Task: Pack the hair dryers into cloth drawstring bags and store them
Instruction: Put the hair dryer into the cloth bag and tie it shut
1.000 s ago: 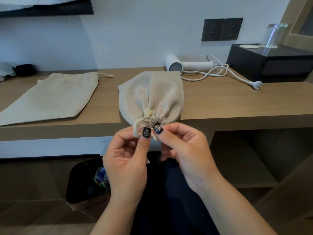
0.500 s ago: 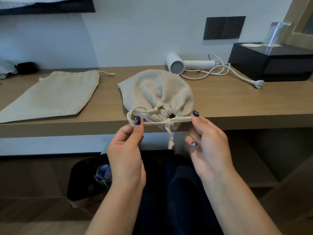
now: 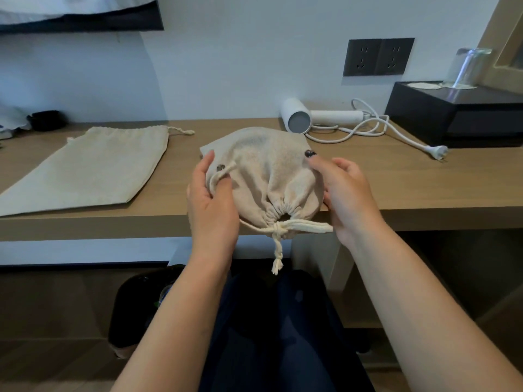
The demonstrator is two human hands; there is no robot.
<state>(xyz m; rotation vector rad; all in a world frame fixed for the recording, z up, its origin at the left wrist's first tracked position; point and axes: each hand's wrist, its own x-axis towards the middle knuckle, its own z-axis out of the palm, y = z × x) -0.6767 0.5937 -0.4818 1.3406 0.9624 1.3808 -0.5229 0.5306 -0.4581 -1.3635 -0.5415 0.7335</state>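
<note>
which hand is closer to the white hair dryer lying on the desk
Right. The right hand grips the filled bag's right side, just in front of the hair dryer; the left hand holds the bag's far side.

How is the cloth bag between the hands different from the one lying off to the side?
The held bag bulges, stuffed full; the spare bag lies flat and limp. The held bag's mouth is cinched and knotted; the spare bag's mouth is ungathered. The left hand and right hand clasp one; nothing touches the other. Both are beige drawstring cloth.
</note>
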